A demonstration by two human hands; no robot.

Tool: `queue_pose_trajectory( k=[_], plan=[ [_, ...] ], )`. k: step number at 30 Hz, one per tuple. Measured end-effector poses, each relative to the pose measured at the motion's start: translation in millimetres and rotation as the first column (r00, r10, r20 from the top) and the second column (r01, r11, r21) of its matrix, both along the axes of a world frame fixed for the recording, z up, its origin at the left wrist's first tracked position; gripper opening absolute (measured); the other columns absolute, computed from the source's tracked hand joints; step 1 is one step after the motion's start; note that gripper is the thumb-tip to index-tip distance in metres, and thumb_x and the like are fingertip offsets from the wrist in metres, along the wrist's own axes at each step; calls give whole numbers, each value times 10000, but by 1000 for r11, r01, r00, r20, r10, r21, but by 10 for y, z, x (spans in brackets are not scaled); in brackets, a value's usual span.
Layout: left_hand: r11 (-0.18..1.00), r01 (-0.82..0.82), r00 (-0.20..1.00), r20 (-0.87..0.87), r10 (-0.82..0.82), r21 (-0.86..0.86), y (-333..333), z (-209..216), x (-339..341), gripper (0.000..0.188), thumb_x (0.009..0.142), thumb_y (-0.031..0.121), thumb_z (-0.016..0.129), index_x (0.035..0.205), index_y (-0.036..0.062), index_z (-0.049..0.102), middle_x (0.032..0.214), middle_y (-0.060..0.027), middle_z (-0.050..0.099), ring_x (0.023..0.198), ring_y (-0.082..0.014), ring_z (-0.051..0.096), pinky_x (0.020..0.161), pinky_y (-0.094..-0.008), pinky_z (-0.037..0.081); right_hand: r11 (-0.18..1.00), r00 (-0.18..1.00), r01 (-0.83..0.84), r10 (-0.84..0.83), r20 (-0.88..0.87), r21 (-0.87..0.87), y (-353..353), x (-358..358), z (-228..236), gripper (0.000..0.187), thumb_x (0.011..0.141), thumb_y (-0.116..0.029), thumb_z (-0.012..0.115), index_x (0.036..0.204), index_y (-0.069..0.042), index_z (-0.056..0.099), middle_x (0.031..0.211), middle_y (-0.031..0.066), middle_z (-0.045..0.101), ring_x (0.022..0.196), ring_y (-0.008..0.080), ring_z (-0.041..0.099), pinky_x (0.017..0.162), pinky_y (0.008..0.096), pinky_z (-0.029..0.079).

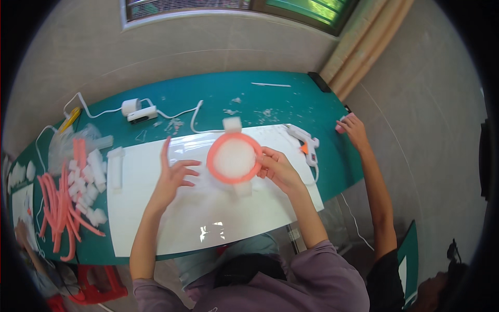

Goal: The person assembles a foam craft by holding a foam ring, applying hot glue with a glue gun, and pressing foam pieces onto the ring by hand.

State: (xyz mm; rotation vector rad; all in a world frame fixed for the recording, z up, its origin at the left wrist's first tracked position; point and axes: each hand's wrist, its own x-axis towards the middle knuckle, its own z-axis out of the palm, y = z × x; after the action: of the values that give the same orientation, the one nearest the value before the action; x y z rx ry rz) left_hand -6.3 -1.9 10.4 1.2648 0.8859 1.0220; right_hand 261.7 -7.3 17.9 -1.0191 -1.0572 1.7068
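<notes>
Caution: the pink foam ring is held on its right side only, above the middle of the white board. The likely fault is tilting or slipping, caused by the one-sided hold with no support at the opposite rim. Excess pinch force may dent the ring or loosen the white fill inside it. The upper foam block, near the board's far edge, and the lower foam block, over the board's middle, may shear off if their joints are weak; the joints cannot be inspected in this view. The glue gun lies at the board's far right corner. Its cord runs along the board's right edge, near the right forearm, and a wide elbow movement may drag it.

Position: the right grip, over the right half of the board, is clamped on the ring's right rim, thumb and fingers closed about the band. The ring extends leftward from these fingertips, with its free rim toward the board's left half. The left grip, over the board's left half, has its digits spread apart, holds nothing and stands clear of the ring. Whether the ring touches the board cannot be determined.
</notes>
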Motion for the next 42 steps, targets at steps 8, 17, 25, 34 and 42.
queue_pose_trajectory(
  k=[8,17,25,34,42],
  plan=[
    [998,-46,994,-94,50,41,-42,-36,111,736,794,394,510,1322,181,43,1001,-133,540,828,-191,573,652,-279,497,821,784,569,-558,-271,-45,-103,740,-229,197,823,-153,524,952,-4,513,853,81,558,757,143,547,688,252,470],
    [987,-155,985,-69,157,32,-39,-10,98,649,793,299,510,1307,154,142,904,-105,561,773,-162,566,624,-250,482,306,267,952,-871,-413,-31,-186,2330,-605,180,805,-139,552,886,18,516,821,91,539,705,150,527,614,235,450],
    [990,-118,988,-89,124,72,0,-15,44,609,806,227,495,1299,144,148,883,-106,560,754,-162,566,631,-249,477,58,9,975,-975,223,216,-162,3395,-801,340,808,-236,534,984,47,466,916,136,520,733,187,540,599,265,456],
    [997,58,988,-144,-49,57,55,-212,-90,385,876,278,422,649,15,586,574,-55,541,576,-103,522,582,-233,412,110,121,603,-992,45,790,234,1357,330,336,831,-126,467,1135,-2,393,1112,97,457,774,139,496,705,237,401],
    [800,-129,845,-358,398,586,94,-323,-63,107,752,160,585,748,55,601,693,-71,590,589,-153,558,528,-257,433,738,957,-20,-181,226,674,145,-642,-44,416,776,-48,506,1166,-24,362,1120,102,451,824,126,502,745,238,388]
  ],
)
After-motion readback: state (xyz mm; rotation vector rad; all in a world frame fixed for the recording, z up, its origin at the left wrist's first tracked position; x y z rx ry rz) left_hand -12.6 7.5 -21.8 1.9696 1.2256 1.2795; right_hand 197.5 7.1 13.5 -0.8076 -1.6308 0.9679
